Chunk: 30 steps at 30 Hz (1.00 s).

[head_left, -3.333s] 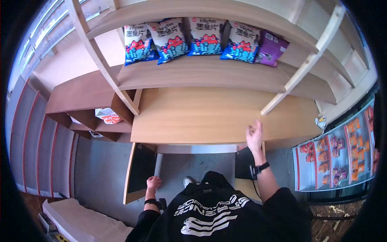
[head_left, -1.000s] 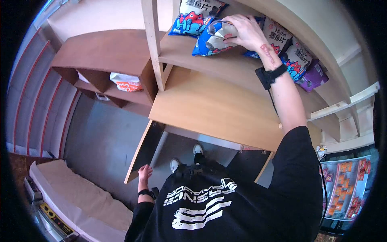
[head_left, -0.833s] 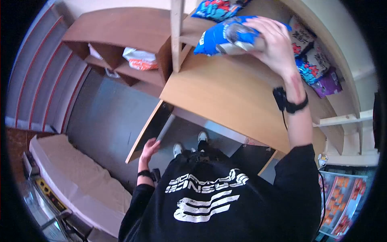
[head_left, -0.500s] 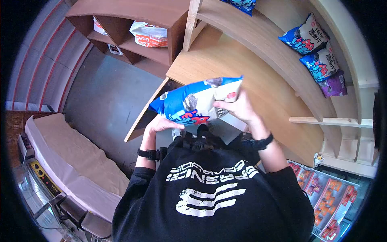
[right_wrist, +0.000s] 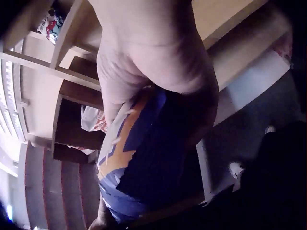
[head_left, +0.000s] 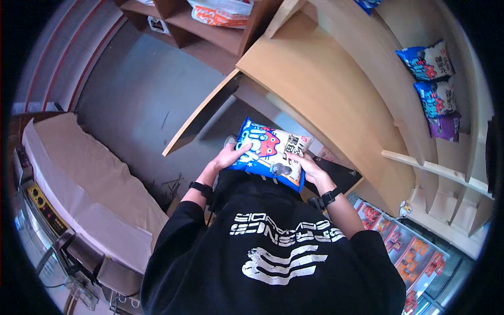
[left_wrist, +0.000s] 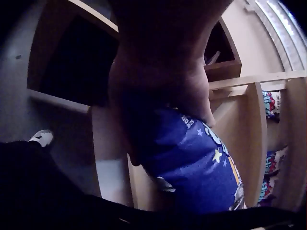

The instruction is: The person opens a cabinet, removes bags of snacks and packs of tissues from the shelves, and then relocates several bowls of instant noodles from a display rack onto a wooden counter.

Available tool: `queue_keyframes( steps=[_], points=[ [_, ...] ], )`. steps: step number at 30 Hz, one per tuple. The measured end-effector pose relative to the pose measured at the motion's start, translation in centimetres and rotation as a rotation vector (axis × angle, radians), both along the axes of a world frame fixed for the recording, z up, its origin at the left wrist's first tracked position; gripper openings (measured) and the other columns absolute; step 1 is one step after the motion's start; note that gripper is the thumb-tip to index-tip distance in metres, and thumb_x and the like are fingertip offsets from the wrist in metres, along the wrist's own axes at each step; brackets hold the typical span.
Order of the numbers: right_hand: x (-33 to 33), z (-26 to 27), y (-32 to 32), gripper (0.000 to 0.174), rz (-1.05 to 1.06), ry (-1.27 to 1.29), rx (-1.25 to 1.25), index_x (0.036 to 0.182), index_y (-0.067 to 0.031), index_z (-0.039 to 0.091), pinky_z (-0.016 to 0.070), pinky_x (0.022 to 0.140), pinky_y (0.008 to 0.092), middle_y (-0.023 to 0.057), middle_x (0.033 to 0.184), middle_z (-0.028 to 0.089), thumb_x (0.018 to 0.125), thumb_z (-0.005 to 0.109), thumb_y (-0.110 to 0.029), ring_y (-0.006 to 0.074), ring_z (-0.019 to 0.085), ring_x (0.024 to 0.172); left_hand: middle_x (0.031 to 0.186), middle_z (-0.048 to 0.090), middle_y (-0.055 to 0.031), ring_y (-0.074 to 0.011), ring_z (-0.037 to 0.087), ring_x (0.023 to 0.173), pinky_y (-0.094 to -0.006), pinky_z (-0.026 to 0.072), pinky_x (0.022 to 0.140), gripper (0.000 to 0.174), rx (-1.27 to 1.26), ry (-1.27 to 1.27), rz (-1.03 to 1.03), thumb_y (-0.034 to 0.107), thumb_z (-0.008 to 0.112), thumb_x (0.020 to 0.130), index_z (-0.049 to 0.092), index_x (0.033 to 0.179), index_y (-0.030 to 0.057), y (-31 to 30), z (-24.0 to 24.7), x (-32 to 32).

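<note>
A puffed blue and white snack bag (head_left: 265, 149) with a red cartoon creature on its front is held before the body, printed face up. My left hand (head_left: 229, 156) grips its blue left end, thumb over the front and the other fingers hidden beneath. At the pale right end, my right hand (head_left: 311, 168) grips it the same way, thumb on top. In the left wrist view the bag (left_wrist: 192, 163) bulges out below the palm. The right wrist view shows the bag's edge (right_wrist: 125, 143) between thumb and fingers.
Similar snack bags (head_left: 428, 63) and a purple bag (head_left: 445, 127) stand on the upper shelf at right. Below it runs a wooden counter (head_left: 336, 100) with an open door panel (head_left: 202, 113). A covered bench (head_left: 94, 184) is at left, a rack of orange packets (head_left: 415, 254) at lower right.
The right hand has taken a bag off the shelf and brought it down to the body. The left hand has risen to grip its other end. The bag has turned face up.
</note>
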State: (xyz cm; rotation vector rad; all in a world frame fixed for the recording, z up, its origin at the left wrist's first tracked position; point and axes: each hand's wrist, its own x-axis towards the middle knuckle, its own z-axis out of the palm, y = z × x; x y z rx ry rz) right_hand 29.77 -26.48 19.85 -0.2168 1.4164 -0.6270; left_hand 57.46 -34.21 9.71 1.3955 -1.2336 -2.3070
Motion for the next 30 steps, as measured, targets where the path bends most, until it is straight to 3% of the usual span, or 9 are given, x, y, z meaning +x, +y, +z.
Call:
queue_keyframes(
  steps=[3,6,9,11,14,16,19,25,30],
  points=[
    [-0.6,-1.8,0.8,0.043,0.034,0.048,-0.027,0.121,-0.0028,0.054,0.0481,0.089,0.0313,0.0071,0.114,0.062,0.084,0.069,-0.018,0.0169,0.060,0.103,0.102,0.067,-0.0126,-0.0176,0.064,0.090,-0.0308,0.0505,0.083,0.068,-0.017,-0.118,-0.091,0.054,0.059,0.086,0.057,0.115,-0.0071,-0.4,1.4,0.0],
    [-0.9,-3.6,2.0,0.038,-0.009,0.111,-0.090,0.115,-0.0023,0.059,0.0488,0.085,0.0296,0.0063,0.110,0.065,0.082,0.071,-0.018,0.0151,0.061,0.099,0.104,0.066,-0.0188,-0.0309,0.063,0.098,-0.0370,0.0470,0.090,0.058,-0.376,-0.196,-0.013,0.051,0.060,0.084,0.062,0.111,-0.0006,-1.0,0.3,0.3],
    [-1.7,-6.3,3.6,0.046,-0.123,0.159,-0.056,0.119,-0.0004,0.056,0.0476,0.088,0.0313,0.0074,0.112,0.064,0.081,0.072,-0.020,0.0162,0.061,0.102,0.116,0.056,-0.0161,-0.0316,0.054,0.107,-0.0454,0.0425,0.090,0.054,-1.133,-0.784,0.236,0.027,0.069,0.077,0.048,0.122,0.0045,-4.3,-1.3,3.7],
    [-2.2,-7.8,4.7,0.053,-0.148,0.182,-0.017,0.126,-0.0021,0.049,0.0461,0.091,0.0327,0.0077,0.118,0.060,0.082,0.071,-0.021,0.0176,0.058,0.107,0.122,0.052,-0.0177,-0.0340,0.050,0.113,-0.0470,0.0386,0.096,0.062,-1.179,-1.182,0.289,0.030,0.072,0.074,0.046,0.124,0.0046,-6.6,-2.0,6.3],
    [-3.8,-11.3,6.9,0.057,-0.171,0.199,0.001,0.131,-0.0045,0.044,0.0448,0.094,0.0350,0.0074,0.122,0.057,0.084,0.070,-0.023,0.0191,0.056,0.110,0.123,0.055,-0.0135,-0.0271,0.051,0.117,-0.0450,0.0410,0.096,0.061,-0.702,-1.188,-0.275,0.041,0.069,0.077,0.048,0.123,0.0065,-9.8,-4.2,10.5],
    [-4.6,-13.7,8.2,0.057,-0.190,0.206,0.018,0.132,-0.0049,0.044,0.0441,0.095,0.0357,0.0074,0.124,0.057,0.084,0.070,-0.023,0.0193,0.056,0.111,0.103,0.065,-0.0158,-0.0316,0.061,0.100,-0.0453,0.0477,0.087,0.049,-0.630,-1.073,-0.398,0.041,0.066,0.077,0.057,0.111,0.0072,-11.2,-7.2,12.2],
    [-5.4,-17.1,9.2,0.056,-0.225,0.193,0.097,0.132,-0.0057,0.045,0.0436,0.096,0.0364,0.0075,0.126,0.056,0.085,0.068,-0.027,0.0202,0.055,0.112,0.086,0.067,-0.0183,-0.0356,0.064,0.086,-0.0440,0.0510,0.080,0.031,-0.807,-1.055,-0.309,0.035,0.063,0.079,0.065,0.089,0.0057,-11.7,-8.8,11.6],
    [-5.9,-22.0,10.0,0.052,-0.337,-0.026,0.099,0.133,-0.0095,0.044,0.0431,0.097,0.0414,0.0079,0.128,0.053,0.092,0.054,-0.040,0.0227,0.053,0.114,0.084,0.067,-0.0162,-0.0347,0.064,0.083,-0.0437,0.0509,0.078,0.029,-0.722,-1.046,-0.240,0.034,0.059,0.083,0.065,0.095,0.0080,-5.4,-5.6,11.0],
    [-5.4,-26.7,9.0,0.058,-0.354,-0.001,0.009,0.134,-0.0125,0.045,0.0390,0.100,0.0425,0.0044,0.129,0.053,0.088,0.060,-0.045,0.0225,0.051,0.117,0.084,0.067,-0.0153,-0.0332,0.065,0.082,-0.0432,0.0517,0.078,0.028,-0.646,-1.094,-0.244,0.033,0.059,0.083,0.065,0.095,0.0087,5.3,-2.9,8.7]
  ],
)
